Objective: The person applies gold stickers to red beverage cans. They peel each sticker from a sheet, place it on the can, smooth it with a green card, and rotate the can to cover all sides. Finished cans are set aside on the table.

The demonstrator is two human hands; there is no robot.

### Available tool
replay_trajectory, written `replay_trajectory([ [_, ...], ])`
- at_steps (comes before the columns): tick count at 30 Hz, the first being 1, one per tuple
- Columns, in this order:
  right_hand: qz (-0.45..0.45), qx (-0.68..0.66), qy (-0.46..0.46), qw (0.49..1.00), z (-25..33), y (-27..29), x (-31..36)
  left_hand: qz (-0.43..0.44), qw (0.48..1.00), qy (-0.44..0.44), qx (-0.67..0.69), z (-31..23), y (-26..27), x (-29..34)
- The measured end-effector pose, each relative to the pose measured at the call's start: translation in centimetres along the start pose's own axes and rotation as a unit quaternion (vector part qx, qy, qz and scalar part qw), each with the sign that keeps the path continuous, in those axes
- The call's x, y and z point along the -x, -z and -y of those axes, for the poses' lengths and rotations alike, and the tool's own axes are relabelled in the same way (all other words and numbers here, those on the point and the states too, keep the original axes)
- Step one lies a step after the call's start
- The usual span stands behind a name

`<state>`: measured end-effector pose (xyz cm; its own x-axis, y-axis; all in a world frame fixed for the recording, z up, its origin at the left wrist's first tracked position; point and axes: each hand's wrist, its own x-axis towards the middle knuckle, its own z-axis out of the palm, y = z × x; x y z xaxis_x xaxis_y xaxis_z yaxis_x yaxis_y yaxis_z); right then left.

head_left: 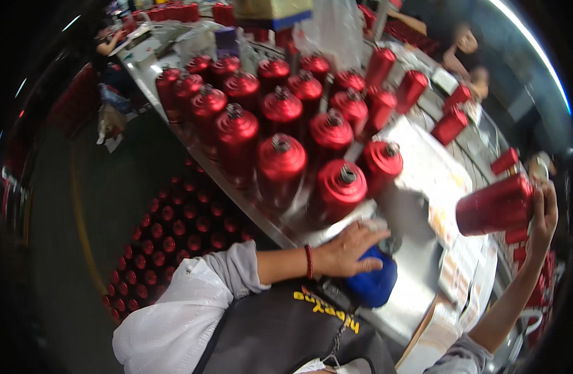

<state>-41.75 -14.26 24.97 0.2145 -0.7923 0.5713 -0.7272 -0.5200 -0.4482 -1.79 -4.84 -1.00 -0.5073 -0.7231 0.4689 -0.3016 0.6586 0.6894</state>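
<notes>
At the right, my right hand (544, 209) is raised with its fingers around one end of a glossy red metal bottle (495, 206), tipped nearly onto its side. The gripped end is partly hidden behind my fingers. My left hand (352, 249) reaches over the table edge with its fingers stretched out. Beneath its thumb lies a bundled blue cloth (375, 280), and a blurred dark item sits by the fingertips. Just beyond that hand, a red bottle (337, 192) with a silver neck stands upright, at the near end of a cluster of several similar bottles (281, 107).
White printed sheets (445, 187) cover part of the metal table (417, 280). More red bottles (450, 124) stand farther right near other people. On the floor at left is a crate packed with red bottles (168, 243). A cardboard box (274, 12) sits at the back.
</notes>
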Motion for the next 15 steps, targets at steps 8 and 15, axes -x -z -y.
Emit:
replay_trajectory([
  [8, 0.090, -0.362, -0.205, 0.905, 8.9, -15.5, 10.2, 0.069, 0.855, 0.089, 0.506, -4.3, 1.8, -6.4],
  [15, 0.024, -0.342, -0.332, 0.879, 9.7, -22.0, 16.5, 0.071, 0.712, 0.271, 0.644, -2.5, 1.7, -6.0],
])
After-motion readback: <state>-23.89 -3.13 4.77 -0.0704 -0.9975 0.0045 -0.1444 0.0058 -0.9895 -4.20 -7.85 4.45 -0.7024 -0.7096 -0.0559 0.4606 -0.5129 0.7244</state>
